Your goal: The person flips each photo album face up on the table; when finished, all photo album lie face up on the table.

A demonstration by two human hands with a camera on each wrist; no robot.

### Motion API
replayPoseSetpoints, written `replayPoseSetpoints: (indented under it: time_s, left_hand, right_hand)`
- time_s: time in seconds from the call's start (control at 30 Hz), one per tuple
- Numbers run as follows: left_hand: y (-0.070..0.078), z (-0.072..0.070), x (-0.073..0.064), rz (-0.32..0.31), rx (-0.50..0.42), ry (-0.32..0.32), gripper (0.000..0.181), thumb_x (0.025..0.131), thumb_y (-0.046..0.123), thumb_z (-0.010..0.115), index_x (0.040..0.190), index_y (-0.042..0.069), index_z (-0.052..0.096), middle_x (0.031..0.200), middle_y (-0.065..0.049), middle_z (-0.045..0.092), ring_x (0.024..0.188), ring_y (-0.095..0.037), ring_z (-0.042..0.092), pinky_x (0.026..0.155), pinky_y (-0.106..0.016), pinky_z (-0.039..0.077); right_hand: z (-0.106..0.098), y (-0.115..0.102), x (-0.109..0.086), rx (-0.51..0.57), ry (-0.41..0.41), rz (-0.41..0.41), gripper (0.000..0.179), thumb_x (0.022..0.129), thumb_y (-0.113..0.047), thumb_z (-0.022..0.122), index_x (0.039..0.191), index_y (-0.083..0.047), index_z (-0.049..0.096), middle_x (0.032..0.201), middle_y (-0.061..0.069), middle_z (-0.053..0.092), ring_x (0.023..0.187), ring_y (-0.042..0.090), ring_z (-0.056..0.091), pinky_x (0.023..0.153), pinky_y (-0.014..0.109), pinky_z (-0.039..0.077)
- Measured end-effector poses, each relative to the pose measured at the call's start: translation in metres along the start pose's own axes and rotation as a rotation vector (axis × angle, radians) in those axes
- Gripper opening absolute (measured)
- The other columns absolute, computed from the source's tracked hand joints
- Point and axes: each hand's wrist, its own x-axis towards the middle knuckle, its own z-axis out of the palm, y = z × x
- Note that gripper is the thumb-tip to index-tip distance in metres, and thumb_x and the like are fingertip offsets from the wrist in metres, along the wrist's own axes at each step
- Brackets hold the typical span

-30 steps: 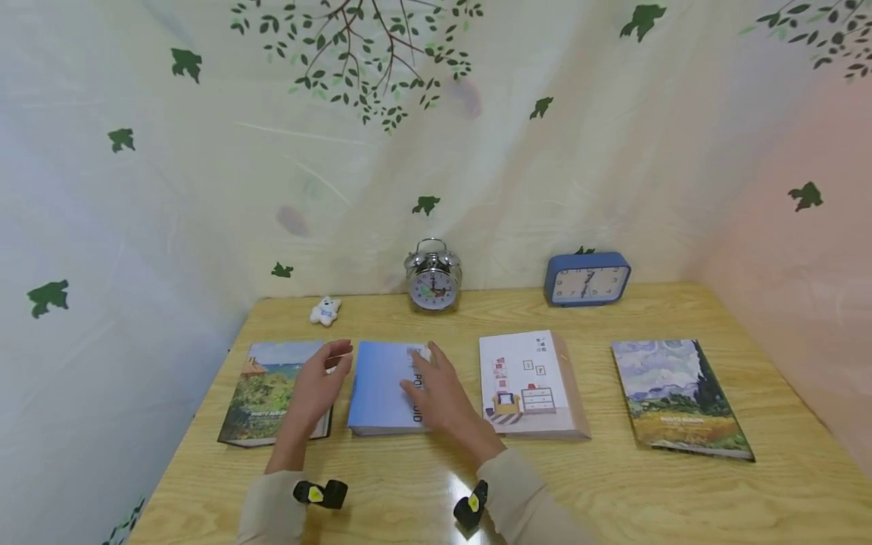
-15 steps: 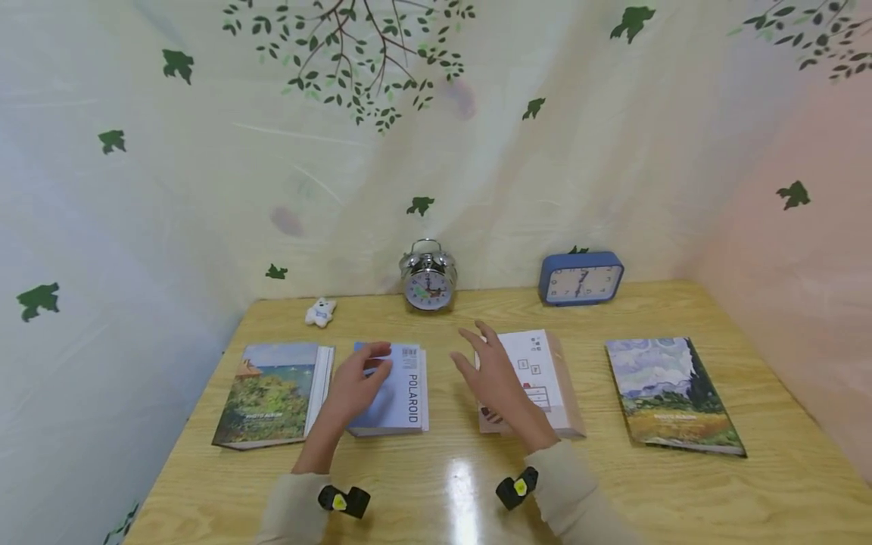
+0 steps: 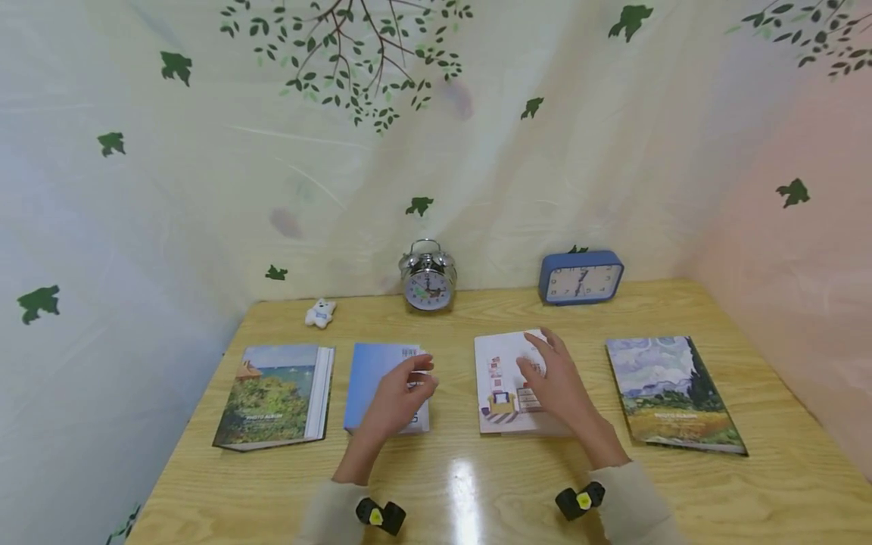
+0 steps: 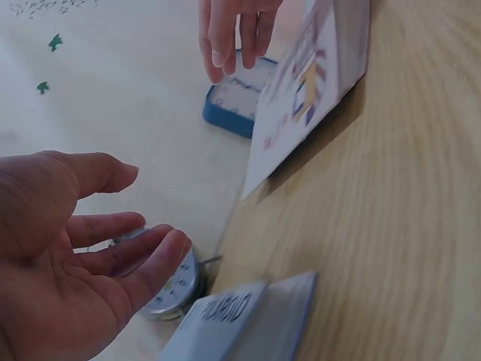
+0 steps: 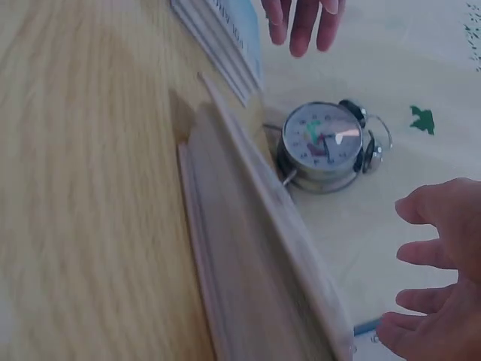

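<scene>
My left hand [image 3: 402, 395] hovers over the right part of the blue Polaroid album [image 3: 368, 386], with bent, loose fingers and nothing between them. In the left wrist view a gap shows between this hand [image 4: 83, 256] and the album [image 4: 218, 316]. My right hand [image 3: 564, 387] is above the white album [image 3: 497, 378] with a room drawing on its cover, and covers its right side. The right wrist view shows the right hand [image 5: 443, 271] with spread, relaxed fingers, apart from the white album's page edges [image 5: 240, 241].
Landscape-covered photo albums lie at the left [image 3: 279, 393] and right [image 3: 674, 393] of the wooden table [image 3: 422, 484]. Along the back stand a small white bear figure [image 3: 320, 312], a silver twin-bell alarm clock [image 3: 428, 284] and a blue rectangular clock [image 3: 581, 278]. A leaf-print curtain [image 3: 341, 189] hangs behind.
Both hands have moved right: the left from between the left album and the Polaroid album to over the Polaroid album, the right from the Polaroid album to over the white album. The albums stay put.
</scene>
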Motion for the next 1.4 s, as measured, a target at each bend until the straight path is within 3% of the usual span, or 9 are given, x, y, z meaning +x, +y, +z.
replayPoseSetpoints:
  time_s: [0.1,0.27,0.43,0.57,0.7,0.83,0.93,1.1,1.4]
  left_hand:
    - [0.003,0.015,0.002,0.016,-0.008,-0.061,0.046,0.096,0.017,0.058,0.136,-0.001,0.048,0.128,-0.022,0.057,0.112,-0.033,0.06,0.092,-0.041,0.052]
    - [0.005,0.04,0.008,-0.021,0.02,-0.129,0.051,0.093,0.015,0.061,0.138,-0.005,0.045,0.127,-0.022,0.057,0.11,-0.033,0.061,0.092,-0.042,0.052]
    - [0.001,0.061,0.013,-0.005,0.085,-0.116,0.052,0.087,0.008,0.067,0.132,-0.011,0.048,0.116,-0.021,0.06,0.1,-0.028,0.063,0.086,-0.036,0.055]
    - [-0.001,0.073,0.018,-0.036,0.081,-0.12,0.036,0.086,0.004,0.066,0.118,-0.009,0.057,0.104,-0.015,0.061,0.09,-0.018,0.06,0.078,-0.028,0.054]
    - [0.0,0.08,0.02,-0.061,0.127,-0.125,0.041,0.086,0.009,0.067,0.124,-0.005,0.058,0.1,-0.01,0.06,0.087,-0.013,0.055,0.075,-0.024,0.05]
    - [0.001,0.085,0.02,-0.034,0.21,-0.106,0.055,0.085,0.01,0.07,0.132,-0.009,0.051,0.103,-0.012,0.059,0.087,-0.014,0.053,0.074,-0.024,0.048]
    - [0.003,0.086,0.02,-0.033,0.235,-0.101,0.055,0.084,0.01,0.071,0.132,-0.009,0.051,0.103,-0.012,0.058,0.086,-0.014,0.052,0.073,-0.023,0.047]
    - [0.006,0.087,0.02,-0.016,0.25,-0.106,0.053,0.085,0.012,0.071,0.131,-0.008,0.053,0.106,-0.013,0.059,0.086,-0.014,0.054,0.074,-0.024,0.049]
    - [0.008,0.095,0.021,0.054,0.28,-0.099,0.049,0.085,0.016,0.071,0.126,-0.007,0.058,0.103,-0.014,0.061,0.082,-0.014,0.053,0.07,-0.021,0.046]
  right_hand:
    - [-0.008,0.01,-0.006,-0.036,-0.035,0.038,0.055,0.098,-0.025,0.054,0.144,0.0,0.038,0.153,0.028,0.021,0.137,0.048,0.026,0.107,0.063,0.029]
    - [-0.018,0.025,-0.015,-0.08,-0.114,0.097,0.064,0.098,-0.027,0.053,0.147,0.005,0.028,0.151,0.034,0.018,0.136,0.053,0.023,0.108,0.064,0.025]
    - [-0.021,0.036,-0.024,-0.083,-0.152,0.104,0.066,0.098,-0.026,0.053,0.147,0.008,0.026,0.148,0.037,0.023,0.134,0.054,0.026,0.107,0.064,0.028]
    - [-0.02,0.042,-0.028,-0.066,-0.156,0.086,0.066,0.098,-0.027,0.053,0.146,0.009,0.027,0.146,0.035,0.03,0.132,0.051,0.032,0.105,0.061,0.033]
    - [-0.019,0.046,-0.032,-0.054,-0.148,0.079,0.065,0.099,-0.029,0.052,0.147,0.007,0.028,0.146,0.033,0.032,0.132,0.05,0.034,0.104,0.06,0.035]
    - [-0.017,0.047,-0.035,-0.054,-0.108,0.058,0.062,0.099,-0.027,0.052,0.146,0.008,0.03,0.145,0.033,0.035,0.131,0.051,0.035,0.104,0.061,0.034]
    - [-0.014,0.046,-0.035,-0.055,-0.08,0.063,0.06,0.098,-0.024,0.051,0.145,0.007,0.031,0.144,0.032,0.036,0.131,0.051,0.036,0.105,0.06,0.034]
    - [-0.014,0.043,-0.036,-0.023,-0.074,0.125,0.058,0.099,-0.024,0.049,0.147,0.004,0.03,0.147,0.029,0.034,0.134,0.048,0.033,0.109,0.058,0.031]
    - [-0.022,0.041,-0.043,0.128,-0.08,0.205,0.06,0.101,-0.037,0.047,0.15,-0.008,0.03,0.147,0.023,0.039,0.129,0.04,0.046,0.103,0.05,0.042]
